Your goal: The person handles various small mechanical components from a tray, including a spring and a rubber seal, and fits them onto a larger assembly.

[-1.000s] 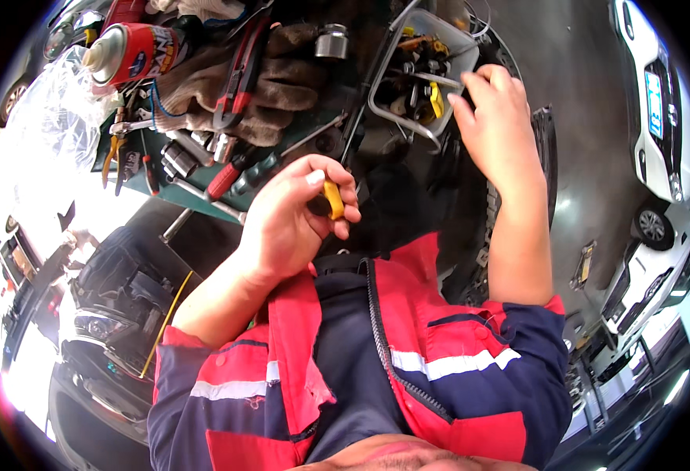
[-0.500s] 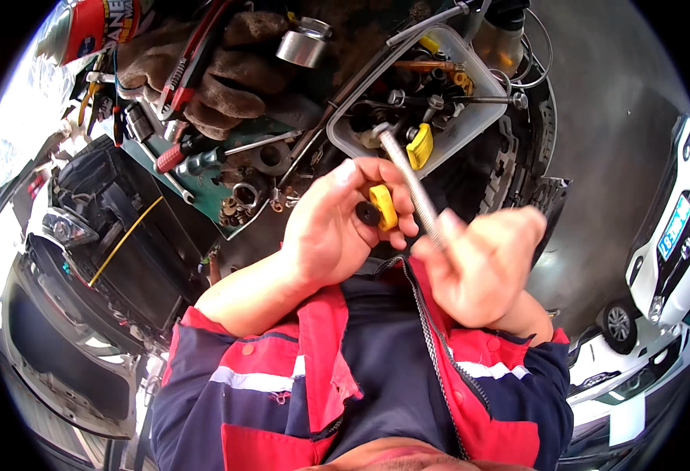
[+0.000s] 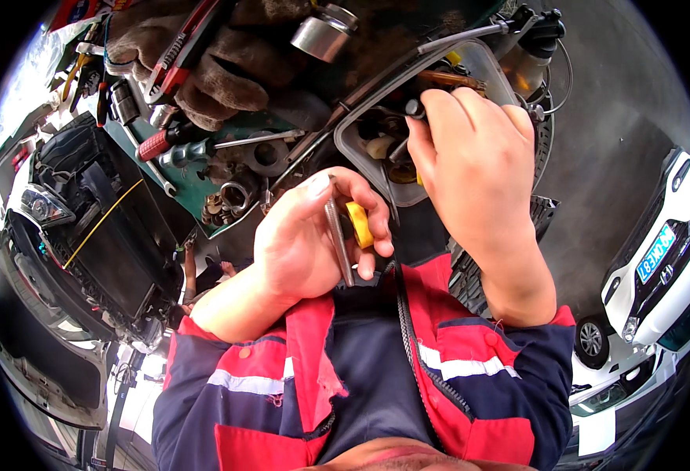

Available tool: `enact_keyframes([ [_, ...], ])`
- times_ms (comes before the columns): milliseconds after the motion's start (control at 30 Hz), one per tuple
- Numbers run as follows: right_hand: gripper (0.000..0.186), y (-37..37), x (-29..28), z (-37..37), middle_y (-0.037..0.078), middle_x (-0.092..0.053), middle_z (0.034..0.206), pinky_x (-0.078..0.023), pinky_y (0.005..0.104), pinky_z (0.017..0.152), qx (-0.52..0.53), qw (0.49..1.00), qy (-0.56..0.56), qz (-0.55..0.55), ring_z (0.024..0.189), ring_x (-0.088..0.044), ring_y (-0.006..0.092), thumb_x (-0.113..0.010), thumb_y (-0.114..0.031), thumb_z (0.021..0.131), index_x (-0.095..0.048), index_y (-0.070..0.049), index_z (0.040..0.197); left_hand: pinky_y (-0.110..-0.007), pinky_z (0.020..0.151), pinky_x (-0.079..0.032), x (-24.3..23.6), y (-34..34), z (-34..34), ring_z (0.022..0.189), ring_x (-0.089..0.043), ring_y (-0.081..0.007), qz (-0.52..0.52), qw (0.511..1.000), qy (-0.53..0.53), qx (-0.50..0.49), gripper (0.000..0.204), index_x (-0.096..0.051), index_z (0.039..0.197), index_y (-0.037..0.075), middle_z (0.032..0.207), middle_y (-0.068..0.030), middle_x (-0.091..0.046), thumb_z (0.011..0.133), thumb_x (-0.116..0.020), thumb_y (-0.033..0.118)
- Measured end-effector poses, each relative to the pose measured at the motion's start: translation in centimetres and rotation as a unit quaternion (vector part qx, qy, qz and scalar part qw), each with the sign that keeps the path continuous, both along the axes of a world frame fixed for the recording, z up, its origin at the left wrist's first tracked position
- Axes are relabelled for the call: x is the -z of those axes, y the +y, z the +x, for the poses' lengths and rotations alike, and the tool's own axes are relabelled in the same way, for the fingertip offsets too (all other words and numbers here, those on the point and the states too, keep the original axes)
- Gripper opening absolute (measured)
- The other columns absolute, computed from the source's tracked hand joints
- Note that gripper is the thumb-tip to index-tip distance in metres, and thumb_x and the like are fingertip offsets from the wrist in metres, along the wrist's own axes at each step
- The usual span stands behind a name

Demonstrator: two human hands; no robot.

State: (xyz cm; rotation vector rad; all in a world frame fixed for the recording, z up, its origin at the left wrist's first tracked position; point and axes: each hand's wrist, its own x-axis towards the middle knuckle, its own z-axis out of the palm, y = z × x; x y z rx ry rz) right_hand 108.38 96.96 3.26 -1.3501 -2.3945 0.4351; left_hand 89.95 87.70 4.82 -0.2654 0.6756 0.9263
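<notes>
My left hand (image 3: pixel 298 235) is curled round a yellow plastic piece (image 3: pixel 358 224) and a long threaded rod (image 3: pixel 339 243), which lies diagonally across the palm. My right hand (image 3: pixel 478 161) is over the translucent plastic container (image 3: pixel 346 151) of bolts and small parts, its fingers bent onto a dark cylindrical piece (image 3: pixel 414 109), perhaps a bolt end. The hand covers much of the container's contents. Loose washers and rings (image 3: pixel 268 155) lie on the green work surface just beyond my left hand.
Gloves (image 3: pixel 227 78), pliers, screwdrivers (image 3: pixel 156 145), a wrench and a metal cylinder (image 3: pixel 321 35) crowd the surface. A bottle (image 3: pixel 529 67) stands behind the container. A car (image 3: pixel 94 235) with its engine bay exposed is at left, a co-worker's arm (image 3: pixel 190 271) beside it; a white car (image 3: pixel 639 306) is at right.
The threaded rod has passed from my right hand into my left. My right hand has moved up from near my chest to the container. The view has shifted slightly.
</notes>
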Motion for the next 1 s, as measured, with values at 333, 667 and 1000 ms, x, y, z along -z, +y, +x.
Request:
enact_keyframes([
  [333, 0.025, -4.8, -2.8, 0.8, 0.000, -0.059, 0.088, -0.039, 0.0313, 0.067, -0.213, 0.953, 0.210, -0.047, 0.071, -0.055, 0.0142, -0.068, -0.015, 0.066, -0.064, -0.011, 0.091, -0.037, 0.077, -0.053, 0.6, 0.2, -0.4, 0.087, -0.063, -0.0257, 0.016, 0.998, 0.035, 0.052, 0.033, -0.058, 0.106, 0.000, 0.099, -0.0183, -0.064, 0.095, -0.053, 0.031],
  [667, 0.030, -2.7, -0.6, -0.9, 0.002, -0.049, 0.077, -0.038, 0.0332, 0.066, -0.021, 0.998, -0.016, -0.052, 0.067, -0.051, 0.0201, -0.068, -0.011, 0.069, -0.066, -0.006, 0.098, -0.041, 0.068, -0.054, 0.3, 0.1, -1.0, 0.070, -0.060, -0.0319, -0.005, 0.990, 0.111, 0.091, 0.027, -0.047, 0.069, 0.007, 0.074, -0.0169, -0.057, 0.085, -0.060, 0.025],
  [1000, 0.028, -5.4, -2.9, 1.4, 0.001, -0.058, 0.081, -0.036, 0.0308, 0.061, -0.112, 0.961, 0.250, 0.027, 0.069, -0.055, 0.0159, -0.075, -0.012, 0.070, -0.067, -0.007, 0.097, -0.042, 0.077, -0.053, 0.7, -0.5, -0.7, 0.085, -0.064, -0.0322, 0.001, 0.990, 0.081, 0.118, 0.050, -0.059, 0.103, -0.003, 0.099, -0.0259, -0.063, 0.086, -0.058, 0.044],
])
